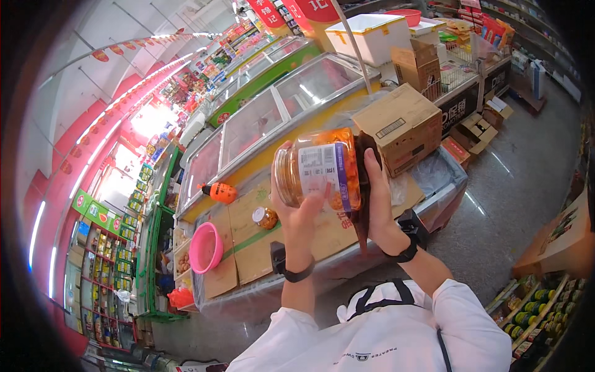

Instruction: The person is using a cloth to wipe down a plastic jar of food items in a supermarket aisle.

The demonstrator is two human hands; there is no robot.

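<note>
A large clear jar [318, 174] of orange food, with a white and purple label, lies sideways in the air between my hands. My left hand [300, 211] grips its ridged left end, thumb across the label. On the other end, my right hand [379, 200] presses a dark brown cloth [361, 223] against the jar. Below them, flattened cardboard [297, 244] covers a counter. A small lidded glass jar [265, 217] and an orange bottle with a dark cap [220, 192] rest there, left of my hands. A pink plastic basin [206, 248] sits near the cardboard's left end.
Glass-topped chest freezers [260, 121] run behind the counter. To the right sits a closed cardboard box [399, 125], with a plastic-lined bin [434, 172] beside it. Open cartons [474, 132] stand on the floor. Shelves of jars [534, 311] are at lower right.
</note>
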